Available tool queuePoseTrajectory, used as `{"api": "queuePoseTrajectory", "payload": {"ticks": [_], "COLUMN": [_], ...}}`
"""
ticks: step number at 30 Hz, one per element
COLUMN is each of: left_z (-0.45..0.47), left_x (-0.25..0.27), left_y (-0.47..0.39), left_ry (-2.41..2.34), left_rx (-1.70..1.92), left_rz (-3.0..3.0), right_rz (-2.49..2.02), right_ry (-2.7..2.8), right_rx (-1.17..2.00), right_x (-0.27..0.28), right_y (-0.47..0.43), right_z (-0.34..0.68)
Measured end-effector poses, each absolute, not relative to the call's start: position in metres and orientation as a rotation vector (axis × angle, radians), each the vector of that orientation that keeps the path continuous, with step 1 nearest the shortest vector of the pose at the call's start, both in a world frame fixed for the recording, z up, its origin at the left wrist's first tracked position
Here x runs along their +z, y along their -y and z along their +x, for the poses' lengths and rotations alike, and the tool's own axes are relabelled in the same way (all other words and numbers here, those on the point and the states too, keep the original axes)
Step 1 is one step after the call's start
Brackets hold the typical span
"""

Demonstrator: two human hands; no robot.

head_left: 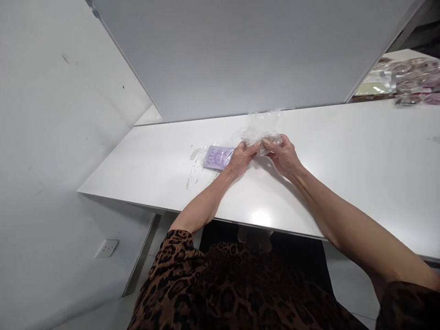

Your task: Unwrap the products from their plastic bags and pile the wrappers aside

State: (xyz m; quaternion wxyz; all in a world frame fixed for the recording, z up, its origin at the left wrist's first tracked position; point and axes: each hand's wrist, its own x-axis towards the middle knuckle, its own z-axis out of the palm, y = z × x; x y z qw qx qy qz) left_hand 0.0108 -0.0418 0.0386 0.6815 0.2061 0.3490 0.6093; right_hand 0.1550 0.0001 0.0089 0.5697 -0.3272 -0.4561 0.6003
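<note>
Crumpled clear plastic film (pixel 263 123) bunches up above the white table. My right hand (pixel 285 156) is closed, pinching a gathered wad of it. Fingers of my left hand (pixel 241 158) press together on the film's near edge, close to the right fingertips. Just left of the left hand lies a flat purple packet (pixel 218 157) with pale lettering, its right end hidden behind that hand. Shiny clear film also shows around the packet, but I cannot tell whether it is the same sheet.
The white table (pixel 343 169) runs along a grey upright panel (pixel 240 59) at its back. A white wall (pixel 51 137) bounds the left side. Several plastic-wrapped packages (pixel 409 80) lie at the far right, past the panel. Faint smudges mark the tabletop near the packet.
</note>
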Motion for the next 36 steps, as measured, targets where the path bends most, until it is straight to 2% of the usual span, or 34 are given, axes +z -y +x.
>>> {"api": "queuePoseTrajectory", "payload": {"ticks": [6,11,22,30,36], "left_z": [0.004,0.005,0.007,0.005,0.007], "left_x": [0.036,0.037,0.031,0.038,0.045], "left_y": [0.047,0.049,0.056,0.053,0.058], "left_ry": [-0.980,-0.919,-0.914,-0.912,-0.832], "left_rx": [1.318,1.489,1.425,1.359,1.286], "left_rz": [0.728,0.700,0.834,0.698,0.582], "right_rz": [-0.858,-0.827,-0.785,-0.728,-0.671], "right_ry": [1.201,1.393,1.270,0.747,0.619], "right_rx": [1.219,1.265,1.397,1.429,1.393], "right_x": [0.009,0.024,0.027,0.017,0.011], "right_y": [-0.009,-0.001,0.015,-0.018,-0.023], "right_z": [0.167,0.170,0.164,0.169,0.170]}}
